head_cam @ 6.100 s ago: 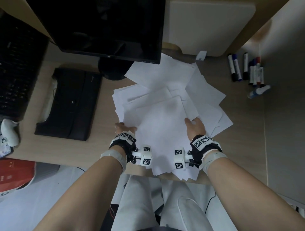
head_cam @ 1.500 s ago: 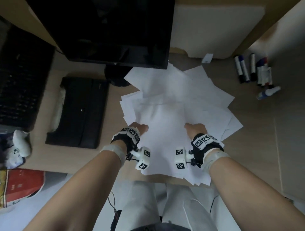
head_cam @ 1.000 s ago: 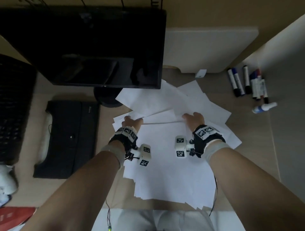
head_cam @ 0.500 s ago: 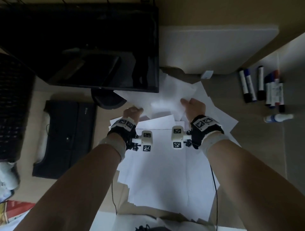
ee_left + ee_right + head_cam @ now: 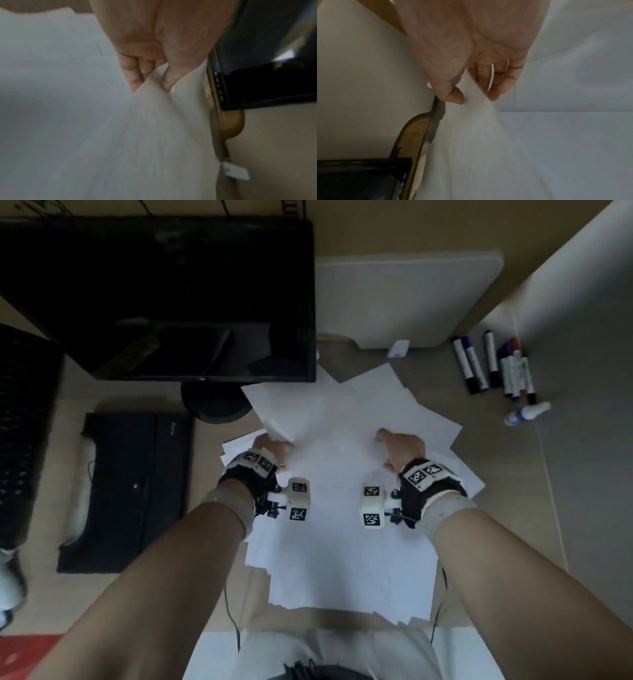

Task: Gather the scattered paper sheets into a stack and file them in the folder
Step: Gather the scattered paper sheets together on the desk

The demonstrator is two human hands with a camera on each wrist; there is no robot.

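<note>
White paper sheets (image 5: 342, 542) lie fanned in a loose pile at the desk's middle, reaching the front edge. A black folder (image 5: 130, 491) lies flat to the left of them. At the pile's far end my left hand (image 5: 279, 450) pinches the near left edge of a far sheet (image 5: 329, 419). My right hand (image 5: 394, 443) pinches paper on the right side. In the left wrist view, thumb and fingers of my left hand (image 5: 150, 83) clamp a buckled sheet (image 5: 137, 135). The right wrist view has my right hand (image 5: 476, 97) pinching a sheet (image 5: 471, 135) the same way.
A black monitor (image 5: 171, 302) on its round stand (image 5: 215, 405) stands just beyond the papers. A white board (image 5: 411, 299) leans at the back. Several markers (image 5: 493, 368) and a small bottle (image 5: 527, 414) lie at the right. A keyboard (image 5: 24, 433) sits at the far left.
Both hands, which reached toward the monitor half a second ago, have drawn back toward me while gripping far sheets. The pile's far part has shifted nearer.
</note>
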